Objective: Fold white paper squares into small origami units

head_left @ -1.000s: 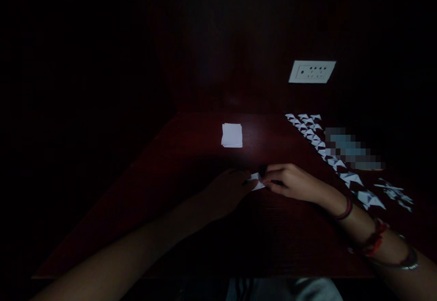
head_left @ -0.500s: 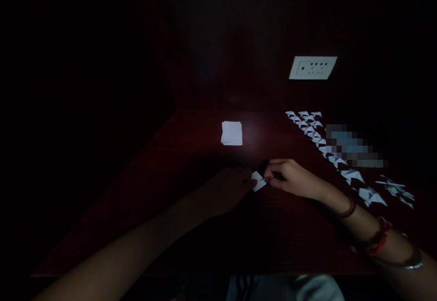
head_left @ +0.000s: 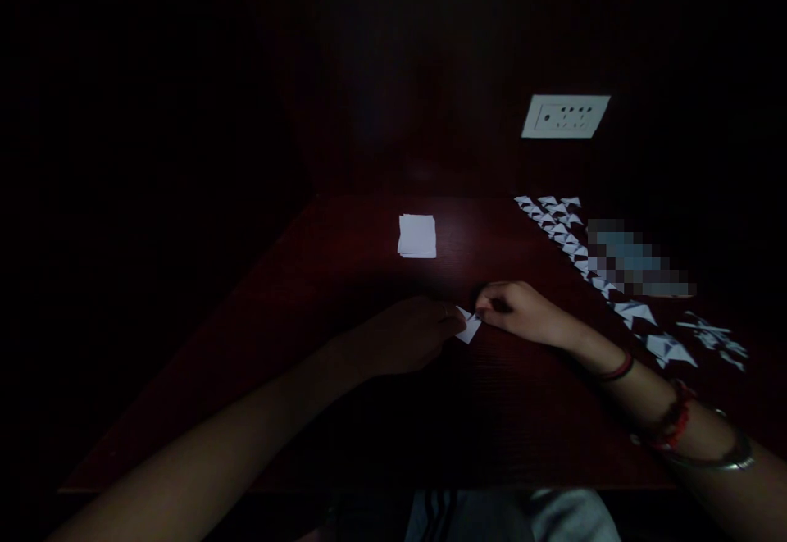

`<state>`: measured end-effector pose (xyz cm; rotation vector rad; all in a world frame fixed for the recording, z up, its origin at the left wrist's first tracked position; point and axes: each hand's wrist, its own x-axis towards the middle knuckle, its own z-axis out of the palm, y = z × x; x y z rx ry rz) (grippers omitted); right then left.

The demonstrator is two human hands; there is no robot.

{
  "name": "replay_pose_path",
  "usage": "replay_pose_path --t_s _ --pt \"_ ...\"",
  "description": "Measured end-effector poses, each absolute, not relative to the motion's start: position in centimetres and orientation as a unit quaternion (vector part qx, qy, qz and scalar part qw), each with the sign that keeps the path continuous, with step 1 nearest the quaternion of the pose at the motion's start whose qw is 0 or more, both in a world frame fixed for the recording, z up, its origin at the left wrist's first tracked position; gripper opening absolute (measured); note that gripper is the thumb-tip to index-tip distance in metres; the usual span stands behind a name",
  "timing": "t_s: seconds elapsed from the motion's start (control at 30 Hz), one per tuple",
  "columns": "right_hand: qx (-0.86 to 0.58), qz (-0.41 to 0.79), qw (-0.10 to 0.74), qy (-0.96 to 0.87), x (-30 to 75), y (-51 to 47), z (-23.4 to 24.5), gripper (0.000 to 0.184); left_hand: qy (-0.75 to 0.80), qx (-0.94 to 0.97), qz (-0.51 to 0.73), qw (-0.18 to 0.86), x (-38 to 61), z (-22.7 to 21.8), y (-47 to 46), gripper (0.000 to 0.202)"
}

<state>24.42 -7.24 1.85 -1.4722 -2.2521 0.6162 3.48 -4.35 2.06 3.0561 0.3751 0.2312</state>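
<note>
A small white piece of paper (head_left: pixel 469 330) with a crease in it lies between my two hands, low over the dark red table. My left hand (head_left: pixel 418 333) is closed on its left side, the thumb on top of the paper. At the upper right edge of the paper, my right hand (head_left: pixel 522 311) pinches with thumb and forefinger. The left hand is in shadow, so its other fingers are hard to make out. Beyond the hands sits a stack of square white paper sheets (head_left: pixel 417 236).
Several folded white paper pieces (head_left: pixel 636 312) run in rows along the table's right side. Near them are a pixelated bluish object (head_left: pixel 636 255) and a heap of thin white paper scraps (head_left: pixel 713 337). A wall socket (head_left: pixel 566 116) is above the dark table (head_left: pixel 307 280).
Both hands stay at the paper, which has turned slightly and shifted a little to the right with the left hand. The whole view has tilted slightly.
</note>
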Motion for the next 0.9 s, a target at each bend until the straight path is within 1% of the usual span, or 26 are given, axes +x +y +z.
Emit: replay_pose_path --t_s 0.3,0.6,0.73,0.9 --pt "-0.532 0.242 0.201 -0.786 24.5 -7.0 1.5 0.011 0.095 0.991 0.082 0.039 3.4 1.6 -3.7 0.047" --pt "-0.544 0.200 0.213 -0.786 24.2 -6.9 1.4 0.012 0.096 0.976 0.112 0.159 3.8 1.4 -2.8 0.049" --pt "-0.541 0.177 0.217 -0.793 24.1 -6.9 1.4 0.012 0.097 0.973 0.115 0.176 3.8 1.7 -2.8 0.051" --pt "-0.536 0.157 0.224 -0.799 24.1 -6.7 1.3 0.011 0.098 0.974 0.106 0.173 3.7 1.7 -2.7 0.052"
